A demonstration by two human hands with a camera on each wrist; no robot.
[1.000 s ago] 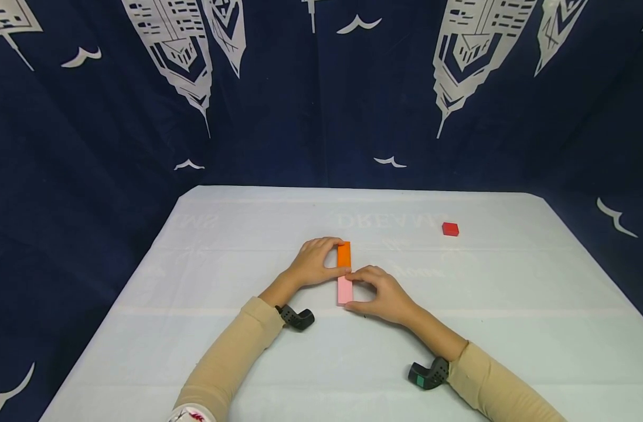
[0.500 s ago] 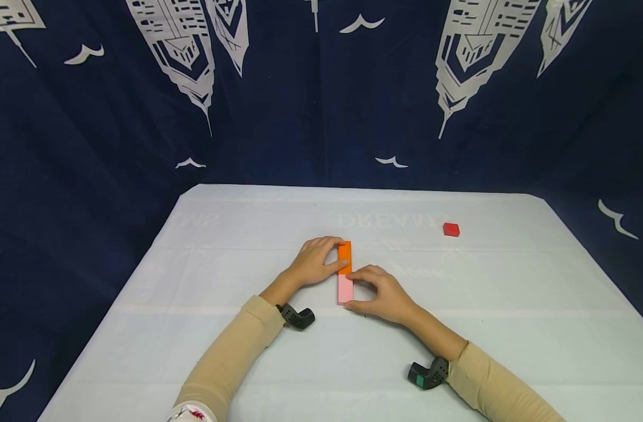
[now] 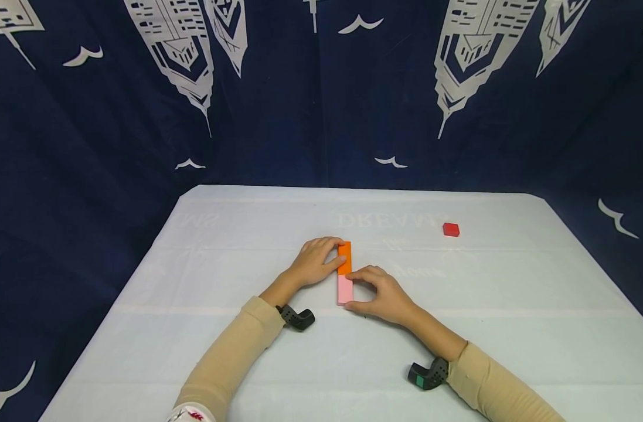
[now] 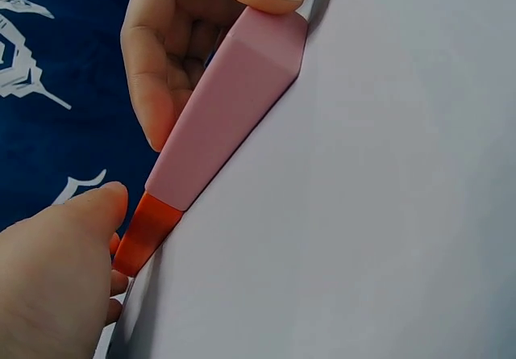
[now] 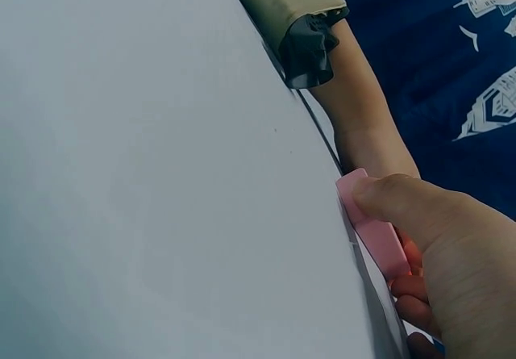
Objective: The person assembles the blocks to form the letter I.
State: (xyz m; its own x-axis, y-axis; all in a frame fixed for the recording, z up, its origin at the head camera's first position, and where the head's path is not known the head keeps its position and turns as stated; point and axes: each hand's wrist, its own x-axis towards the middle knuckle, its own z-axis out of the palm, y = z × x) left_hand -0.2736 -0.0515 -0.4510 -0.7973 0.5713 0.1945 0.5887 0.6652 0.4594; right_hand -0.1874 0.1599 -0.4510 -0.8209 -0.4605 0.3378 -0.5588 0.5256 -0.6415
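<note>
Orange block (image 3: 347, 250) and pink block (image 3: 344, 291) end to end on a white worktop (image 3: 168, 310)

From the left edge inwards, a wide stretch of white surface, with room up to the left sleeve (image 3: 231, 351) and a dark wrist device (image 3: 300, 319). Next, the left hand (image 3: 313, 264): fingertips at the far end of the orange block, thumb over its middle; gripping or merely resting there, cannot tell. A little left of midway between the side edges, both blocks in one straight line towards the far edge, pink nearer, orange farther, with no gap showing. To the right, the right hand (image 3: 381, 295), gripping the pink block by its two ends, thumb at the near one. Farther along that arm, a second wrist device (image 3: 429, 374) and the right sleeve (image 3: 503, 384). Well apart, a red block (image 3: 451, 229), nearer the far edge, then open room up to the right edge. Counted: two hands, three blocks (one orange, one pink, one red), two sleeves, two wrist devices.
</note>
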